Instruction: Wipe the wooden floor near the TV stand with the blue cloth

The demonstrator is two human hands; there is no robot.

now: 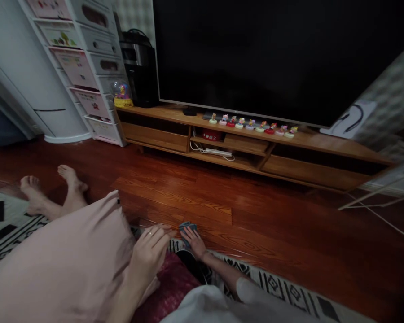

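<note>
A blue-grey cloth (pixel 187 225) lies bunched on the wooden floor at the rug's edge. My right hand (pixel 195 242) rests on top of it, palm down, with the fingers stretched out and somewhat spread over the fabric. To its left, my left hand (pixel 151 244) hangs in the air with loosely bent fingers and a ring on one of them. Nothing shows in it; the fingertips point toward the right hand without touching it. Beside my left forearm is a large pale pink pillow (pixel 70 260). Dark red fabric (pixel 171 282) shows between my arms.
Bare feet (pixel 69 177) extend past the pillow. A patterned rug (pixel 276 287) borders the reddish floor (pixel 256 215). Ahead stands a low wooden TV cabinet (pixel 175 137) with several small figurines (pixel 240 123) before the television (pixel 256 58). Drawers (pixel 82 72) stand left; a thin-legged frame (pixel 366 204) right.
</note>
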